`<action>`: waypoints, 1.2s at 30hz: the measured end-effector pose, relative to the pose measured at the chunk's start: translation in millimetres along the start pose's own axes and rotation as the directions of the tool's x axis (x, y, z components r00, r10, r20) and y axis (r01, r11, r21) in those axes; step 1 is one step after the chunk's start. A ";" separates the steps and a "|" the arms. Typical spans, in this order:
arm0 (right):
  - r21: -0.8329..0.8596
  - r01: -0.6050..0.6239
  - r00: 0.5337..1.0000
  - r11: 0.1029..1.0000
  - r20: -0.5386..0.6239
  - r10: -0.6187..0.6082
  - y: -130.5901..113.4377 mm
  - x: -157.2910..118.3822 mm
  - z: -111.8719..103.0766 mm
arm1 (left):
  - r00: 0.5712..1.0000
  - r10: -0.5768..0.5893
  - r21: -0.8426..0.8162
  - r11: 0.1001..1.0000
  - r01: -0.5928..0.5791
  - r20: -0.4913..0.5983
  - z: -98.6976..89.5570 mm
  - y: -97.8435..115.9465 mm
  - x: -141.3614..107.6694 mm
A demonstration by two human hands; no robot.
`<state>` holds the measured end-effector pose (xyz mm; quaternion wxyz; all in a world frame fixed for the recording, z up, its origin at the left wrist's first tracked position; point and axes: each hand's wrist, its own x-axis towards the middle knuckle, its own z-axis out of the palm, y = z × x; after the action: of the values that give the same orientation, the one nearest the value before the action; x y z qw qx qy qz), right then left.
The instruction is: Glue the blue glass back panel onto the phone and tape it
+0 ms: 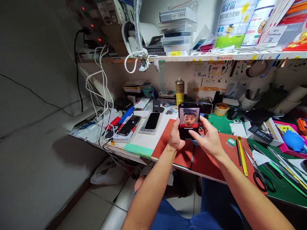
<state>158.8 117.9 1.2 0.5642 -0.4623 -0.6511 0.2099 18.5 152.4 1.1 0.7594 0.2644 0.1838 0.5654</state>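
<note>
A black smartphone point(189, 116) is held upright over the red-brown mat point(208, 163), its lit screen showing a face inside a scan frame. My left hand point(176, 137) grips the phone's left edge and lower corner. On the other side, my right hand point(209, 136) holds the right edge, with its thumb over the lower part of the screen. Left of my hands, another dark-screened phone point(153, 121) lies on a clear case. Farther left is an opened phone part point(129, 125) on a small stack.
Scissors point(260, 179), a yellow-handled tool point(242, 156) and tweezers lie at the right. Behind the phone stand a spray can point(179, 92) and a tape roll point(221, 109). White cables point(104, 83) hang at the left; a shelf point(203, 57) crosses above the bench.
</note>
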 end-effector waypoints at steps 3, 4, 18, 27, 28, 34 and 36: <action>0.000 0.001 1.000 1.000 0.002 -0.001 1.3 1.9 0.3 | 1.000 -0.006 -0.002 1.000 0.006 0.013 -2.0 -1.6 3.9; 0.001 0.002 1.000 1.000 0.002 -0.002 1.9 2.4 0.4 | 1.000 -0.005 -0.002 1.000 0.005 0.016 -2.8 -2.1 5.0; 0.003 0.003 1.000 1.000 0.014 -0.003 7.6 2.8 1.2 | 0.999 -0.038 0.028 0.999 0.037 0.034 -3.6 -2.1 6.2; 0.000 -0.018 1.000 1.000 0.023 0.018 6.3 4.9 -0.5 | 0.999 -0.013 0.030 0.999 0.012 0.036 -3.9 -0.7 11.0; 0.002 -0.019 0.999 1.000 0.025 0.019 6.0 5.0 -0.6 | 0.999 -0.014 0.027 1.000 0.013 0.033 -3.9 -0.6 10.8; 0.011 -0.024 0.999 1.000 0.026 0.024 4.5 4.0 -0.2 | 1.000 -0.023 0.006 1.000 0.023 0.013 -4.3 -1.5 9.2; 0.012 -0.023 0.999 1.000 0.026 0.022 4.7 3.9 0.1 | 1.000 -0.025 0.002 1.000 0.025 0.009 -4.4 -1.7 9.3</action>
<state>160.7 123.4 -0.4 0.5561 -0.4634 -0.6519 0.2260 19.9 161.7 -3.2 0.7670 0.2652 0.1842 0.5544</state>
